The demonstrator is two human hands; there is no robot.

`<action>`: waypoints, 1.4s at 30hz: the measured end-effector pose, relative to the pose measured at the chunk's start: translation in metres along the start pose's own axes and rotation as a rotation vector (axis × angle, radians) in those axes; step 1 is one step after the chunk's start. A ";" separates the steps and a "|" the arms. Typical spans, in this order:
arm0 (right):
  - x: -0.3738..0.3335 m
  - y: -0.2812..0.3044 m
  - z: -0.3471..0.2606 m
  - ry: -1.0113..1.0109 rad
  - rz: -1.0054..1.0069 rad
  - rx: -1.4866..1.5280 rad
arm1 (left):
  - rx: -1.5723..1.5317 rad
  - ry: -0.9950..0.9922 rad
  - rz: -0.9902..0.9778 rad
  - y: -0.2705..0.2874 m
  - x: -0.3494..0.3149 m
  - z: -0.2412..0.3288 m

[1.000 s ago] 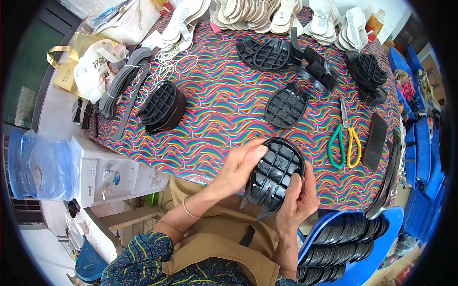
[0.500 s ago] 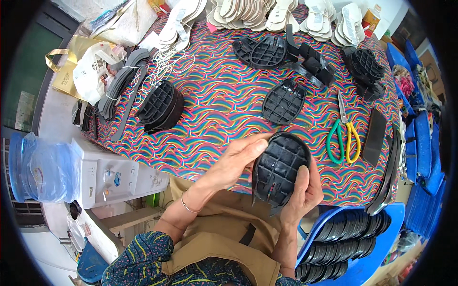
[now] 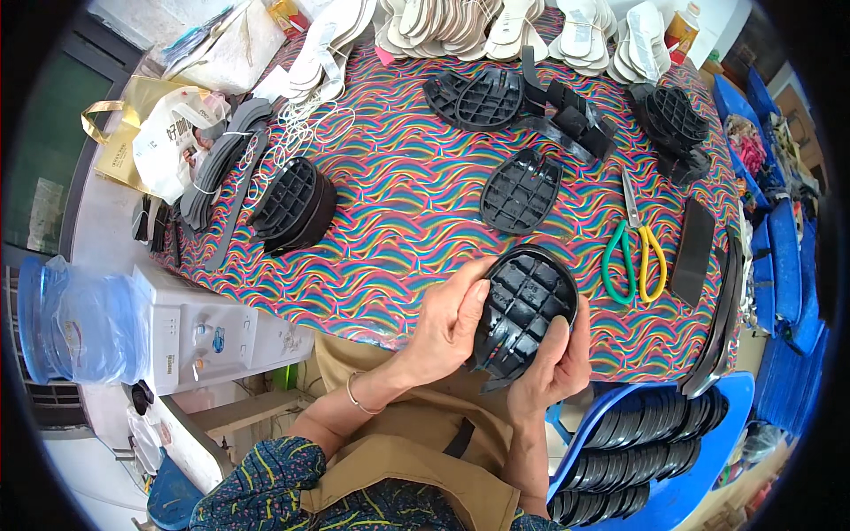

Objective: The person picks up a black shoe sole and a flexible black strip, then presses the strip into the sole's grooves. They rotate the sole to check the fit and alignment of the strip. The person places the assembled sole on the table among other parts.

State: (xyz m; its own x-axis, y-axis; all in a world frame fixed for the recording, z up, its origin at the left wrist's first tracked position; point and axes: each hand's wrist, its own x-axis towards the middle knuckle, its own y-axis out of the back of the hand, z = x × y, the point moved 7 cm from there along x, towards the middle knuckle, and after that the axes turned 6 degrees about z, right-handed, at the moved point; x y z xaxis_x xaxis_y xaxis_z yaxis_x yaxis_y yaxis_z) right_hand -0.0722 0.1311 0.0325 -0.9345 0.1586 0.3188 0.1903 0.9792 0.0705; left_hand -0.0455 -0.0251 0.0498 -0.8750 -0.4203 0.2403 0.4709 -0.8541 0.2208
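A black plastic shoe heel with a gridded hollow side facing up is held between both hands at the table's near edge. My left hand grips its left rim, thumb on top and fingers curled behind. My right hand wraps its right side, with the thumb lying over the grid. The fingers behind the heel are hidden. Just beyond lies another gridded heel on the table. To its right rest scissors with one green and one yellow handle.
A stack of heels stands at left beside black strips and white cord. More heels and bundled insoles lie at the back. A blue bin of black pieces sits lower right; a water dispenser is at left.
My left hand has shifted down the heel's rim, with its thumb now bent against the edge. The heel has tilted slightly in my hands. The view has shifted a little.
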 end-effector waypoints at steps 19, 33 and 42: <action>0.013 0.007 0.006 -0.101 0.003 0.057 | -0.622 0.264 -0.410 -0.020 -0.013 -0.022; 0.018 0.004 0.006 -0.125 0.018 0.097 | -0.732 0.305 -0.436 -0.023 -0.015 -0.015; 0.018 0.001 0.011 -0.151 -0.051 0.078 | -0.696 0.285 -0.357 -0.019 -0.018 -0.015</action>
State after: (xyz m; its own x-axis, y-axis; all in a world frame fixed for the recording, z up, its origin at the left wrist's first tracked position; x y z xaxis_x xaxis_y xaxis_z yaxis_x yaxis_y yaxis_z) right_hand -0.0923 0.1367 0.0283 -0.9779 0.1202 0.1710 0.1233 0.9923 0.0080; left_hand -0.0408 -0.0058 0.0268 -0.9976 -0.0696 -0.0028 0.0644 -0.9057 -0.4190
